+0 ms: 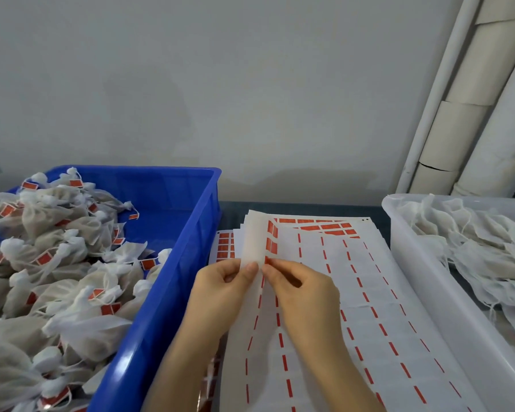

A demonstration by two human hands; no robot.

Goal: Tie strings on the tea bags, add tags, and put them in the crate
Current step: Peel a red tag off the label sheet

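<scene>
The left hand (220, 281) pinches a curled white backing-paper strip (254, 239); just beside its fingers, the right hand (304, 289) pinches a small red paper tag (267, 260) at the strip's edge. Left of the fingers, a blue plastic crate (173, 281) holds tagged white mesh tea bags (57, 233)

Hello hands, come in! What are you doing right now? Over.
Left hand holds backing strip; right hand pinches a red tag at its edge. Tagged tea bags piled in blue crate. Nothing in the way.

Blue crate (173, 263) and clear tub (422, 263) flank the sheet-covered lane (354, 292).
</scene>
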